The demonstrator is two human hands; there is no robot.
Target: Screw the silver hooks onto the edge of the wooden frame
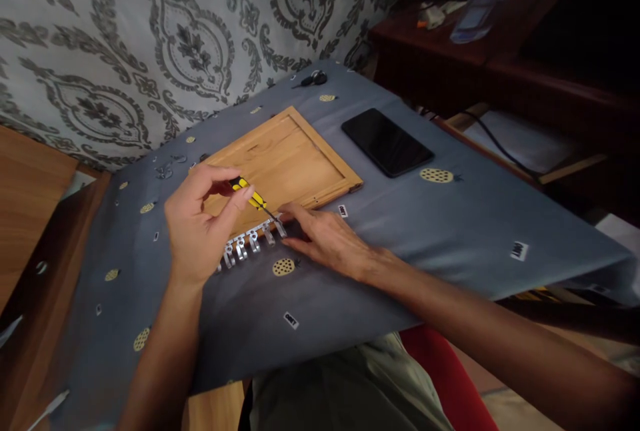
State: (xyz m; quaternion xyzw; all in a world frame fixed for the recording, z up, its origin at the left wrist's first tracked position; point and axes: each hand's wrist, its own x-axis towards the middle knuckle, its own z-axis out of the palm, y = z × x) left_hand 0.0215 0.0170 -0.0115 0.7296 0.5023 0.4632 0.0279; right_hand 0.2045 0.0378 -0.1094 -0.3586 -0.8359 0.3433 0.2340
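Near the middle of the frame, one left hand (199,227) pinches one yellow-and-black screwdriver (258,201), its tip at the end of a row of silver hooks (255,241). I count at least five hooks, but that hand blocks part of the row. One right hand (333,242) has finger and thumb at the end hook; I can't tell if they squeeze. One wooden board (283,164) touches the row. One black phone (387,142) lies to its right, and one clear bottle (473,21) is at upper right

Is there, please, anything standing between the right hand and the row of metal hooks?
Nothing visible does. The right hand is directly at the end of the metal hooks, where the screwdriver in the left hand also points. The phone lies aside, right of the wooden board.
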